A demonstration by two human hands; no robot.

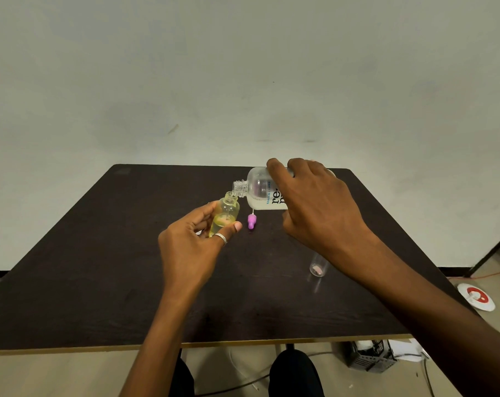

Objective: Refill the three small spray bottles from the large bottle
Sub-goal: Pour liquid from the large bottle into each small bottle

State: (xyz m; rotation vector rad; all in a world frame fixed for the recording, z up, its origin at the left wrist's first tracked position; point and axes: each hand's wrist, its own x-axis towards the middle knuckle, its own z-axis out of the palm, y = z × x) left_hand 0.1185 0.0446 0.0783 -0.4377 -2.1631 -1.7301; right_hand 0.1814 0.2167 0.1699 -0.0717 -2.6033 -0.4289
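A plain pale wall (243,67) fills the far side. In front of it is a dark table (100,267) w/ a thin light edge on the near side.

The right hand (314,207) comes in from the near right. Its fingers wrap over the top of the big bottle (260,193) and its thumb is under it, so it has a firm grip. The left hand (191,245) is in the middle of the table, a bit left of the right hand. Its thumb and fingers pinch the small bottle (225,213) round the lower part.

The big bottle is held up over the far-right part of the table. It's clear w/ a white label and has no cap. It lies nearly flat, long way going left-right, open neck pointing left and a bit down. Its neck is right at the small bottle's mouth.

The small bottle is clear w/ yellow liquid approx halfway up. It leans, mouth pointing up and to the far right, bottom toward the near left.

A clear tube (317,267) lies on the table near the right side, partly under the right arm; can't tell what it is.

A pink spray top (252,222) lies on the table btw the hands, its thin white straw pointing far.

A silver ring (220,238) is on the left thumb.
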